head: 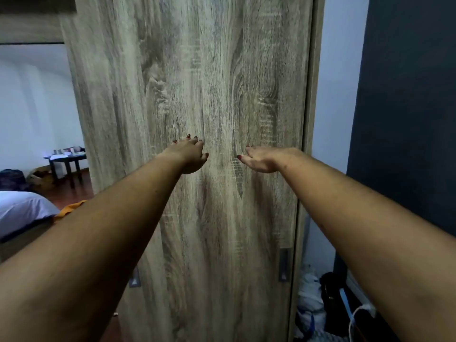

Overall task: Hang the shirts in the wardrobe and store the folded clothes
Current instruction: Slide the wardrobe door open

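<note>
Both grips are released and grasp nothing: the left hand and right hand lie with spread fingers against the wood-grain sliding wardrobe door, side by side near its middle height. Two recessed pulls sit lower down, one by the door's right edge, one by the left. An orange garment, possibly one of the shirts, shows at the bed's edge, lower left; no other clothes can be told. Risk: flat palms on smooth laminate may slip instead of sliding the panel, and bags on the floor beside the door's right edge could obstruct footing.
</note>
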`<state>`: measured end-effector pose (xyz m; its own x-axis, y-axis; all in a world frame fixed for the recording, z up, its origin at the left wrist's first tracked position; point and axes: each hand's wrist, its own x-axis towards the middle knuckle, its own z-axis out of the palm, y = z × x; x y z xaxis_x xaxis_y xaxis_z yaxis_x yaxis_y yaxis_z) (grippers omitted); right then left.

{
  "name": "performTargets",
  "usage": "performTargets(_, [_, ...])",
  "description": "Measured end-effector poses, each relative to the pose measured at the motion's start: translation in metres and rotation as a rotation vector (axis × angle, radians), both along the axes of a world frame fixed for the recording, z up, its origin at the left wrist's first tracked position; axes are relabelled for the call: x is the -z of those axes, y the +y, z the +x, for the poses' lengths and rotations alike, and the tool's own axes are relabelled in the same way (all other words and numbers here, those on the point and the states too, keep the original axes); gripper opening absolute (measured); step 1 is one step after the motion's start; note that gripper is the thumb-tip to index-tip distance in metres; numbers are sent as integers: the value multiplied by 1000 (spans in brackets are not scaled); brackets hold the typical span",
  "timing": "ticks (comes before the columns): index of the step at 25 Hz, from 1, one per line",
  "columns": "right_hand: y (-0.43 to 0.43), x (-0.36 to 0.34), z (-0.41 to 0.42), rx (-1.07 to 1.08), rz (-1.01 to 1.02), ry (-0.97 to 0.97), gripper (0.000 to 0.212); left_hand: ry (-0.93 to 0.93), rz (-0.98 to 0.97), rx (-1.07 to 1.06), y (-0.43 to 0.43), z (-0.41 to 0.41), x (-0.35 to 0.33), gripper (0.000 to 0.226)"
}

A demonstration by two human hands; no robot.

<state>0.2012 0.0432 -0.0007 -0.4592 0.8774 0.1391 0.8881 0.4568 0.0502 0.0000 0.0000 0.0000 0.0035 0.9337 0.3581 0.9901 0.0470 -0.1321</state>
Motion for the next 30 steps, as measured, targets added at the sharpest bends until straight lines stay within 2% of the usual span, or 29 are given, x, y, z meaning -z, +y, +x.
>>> performTargets(8, [8, 21, 8, -5, -27, 57, 60, 37, 11, 47, 9, -7, 12, 58])
performTargets(14, [35, 119, 40, 92, -228, 66, 42, 22, 158, 231, 45, 2, 70, 62])
performTargets(21, [75, 236, 75, 211, -498, 138, 30, 157, 334, 406, 106, 36, 154, 59])
performTargets(25, [115, 294, 90, 230, -617, 188, 34, 219, 393, 418, 137, 47, 192, 58])
performTargets(28, [132, 319, 93, 211, -651, 313, 20, 276, 445, 415, 149, 46, 205, 58])
performTargets(30, [136, 327, 94, 197, -637, 388, 22, 311, 477, 395, 152, 45, 208, 57])
